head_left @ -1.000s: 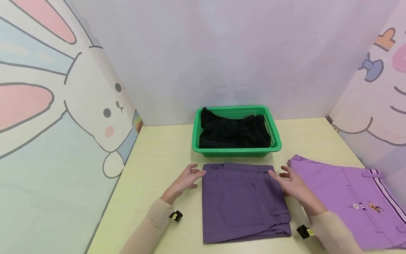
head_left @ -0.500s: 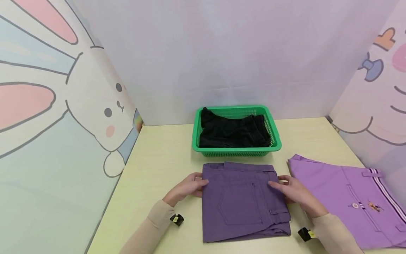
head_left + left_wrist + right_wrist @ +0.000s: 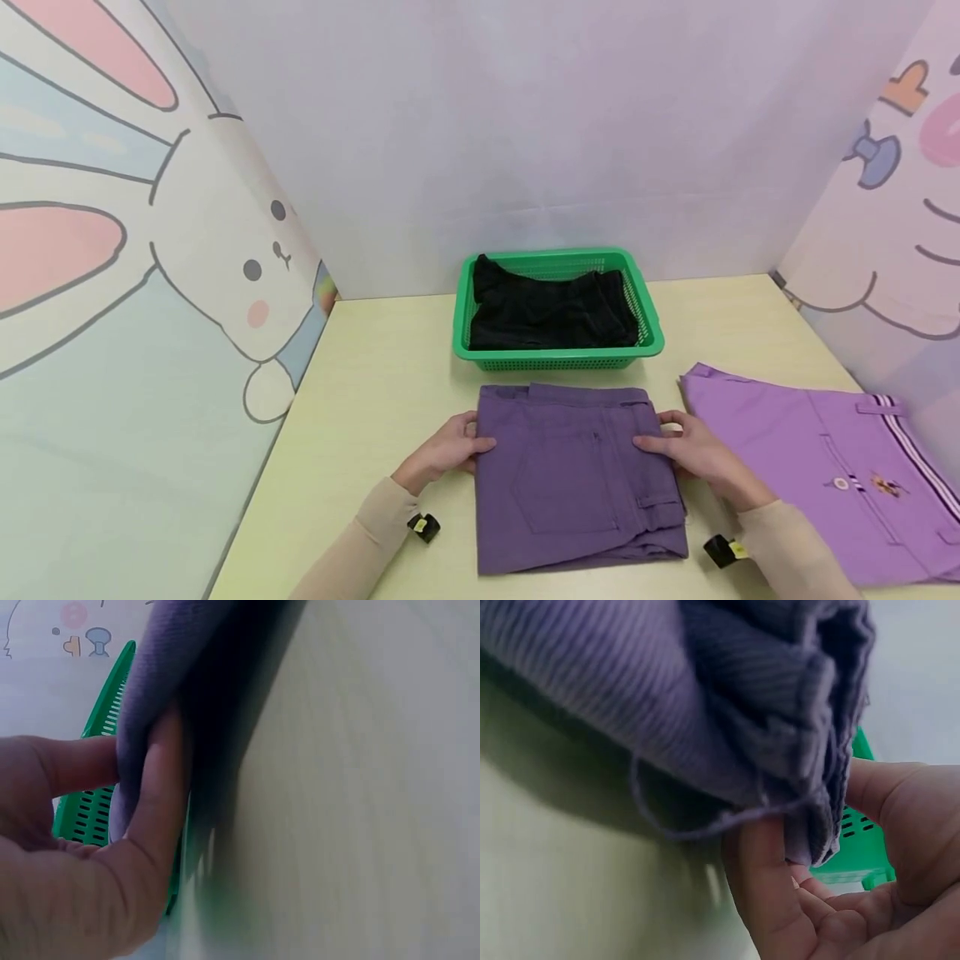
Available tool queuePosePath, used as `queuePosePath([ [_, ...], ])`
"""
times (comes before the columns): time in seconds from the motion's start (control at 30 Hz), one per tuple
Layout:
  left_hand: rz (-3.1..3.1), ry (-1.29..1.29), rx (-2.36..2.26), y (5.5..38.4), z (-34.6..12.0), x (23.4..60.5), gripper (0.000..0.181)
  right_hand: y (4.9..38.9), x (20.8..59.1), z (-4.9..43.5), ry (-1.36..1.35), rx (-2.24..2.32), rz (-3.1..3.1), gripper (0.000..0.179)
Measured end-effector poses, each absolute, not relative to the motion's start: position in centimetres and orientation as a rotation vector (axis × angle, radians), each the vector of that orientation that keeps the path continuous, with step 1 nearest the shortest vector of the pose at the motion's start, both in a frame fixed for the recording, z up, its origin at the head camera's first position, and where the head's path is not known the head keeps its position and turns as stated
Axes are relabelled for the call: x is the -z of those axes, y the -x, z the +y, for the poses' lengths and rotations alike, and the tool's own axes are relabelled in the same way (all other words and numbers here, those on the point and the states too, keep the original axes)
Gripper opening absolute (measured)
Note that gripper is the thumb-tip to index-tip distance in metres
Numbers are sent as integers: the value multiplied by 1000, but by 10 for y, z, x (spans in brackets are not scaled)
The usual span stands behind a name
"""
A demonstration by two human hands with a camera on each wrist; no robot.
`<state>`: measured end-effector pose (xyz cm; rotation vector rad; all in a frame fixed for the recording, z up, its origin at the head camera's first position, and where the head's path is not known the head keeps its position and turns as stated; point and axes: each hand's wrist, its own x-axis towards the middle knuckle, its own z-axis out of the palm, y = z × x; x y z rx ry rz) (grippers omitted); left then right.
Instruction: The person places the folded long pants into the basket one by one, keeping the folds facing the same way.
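Dark purple trousers (image 3: 562,483), folded into a rough square with a back pocket on top, lie in front of me. My left hand (image 3: 448,446) pinches their left edge, thumb on top and fingers underneath; the left wrist view shows the cloth (image 3: 161,682) between thumb and fingers. At the right edge, by the waistband, my right hand (image 3: 693,450) pinches the layers the same way. A loose thread (image 3: 705,831) hangs under the fold in the right wrist view. Parts of the fingers are hidden beneath the fabric.
Behind the trousers stands a green basket (image 3: 558,357) with folded black clothing (image 3: 555,312) in it. Lighter purple trousers (image 3: 795,467) lie on the table (image 3: 375,367) at the right. Printed fabric walls (image 3: 525,150) enclose the back and sides.
Both hands have come down from beside the dark purple trousers onto their side edges, slightly nearer me, and now grip them. The basket and the lighter trousers stay put.
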<state>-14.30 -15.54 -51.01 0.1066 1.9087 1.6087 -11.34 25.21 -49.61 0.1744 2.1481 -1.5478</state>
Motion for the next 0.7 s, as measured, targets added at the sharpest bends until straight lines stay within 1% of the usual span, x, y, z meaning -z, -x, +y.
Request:
queuePosePath([
  [0.27, 1905, -138, -1641, 141, -152, 499, 55, 113, 483, 257, -174, 1544, 2142, 79],
  [0.43, 1939, -155, -1646, 141, -153, 490, 56, 114, 473, 259, -123, 1541, 2151, 83],
  [0.7, 1984, -171, -1615, 140, -157, 474, 55, 114, 456, 258, -37, 1560, 2134, 81],
])
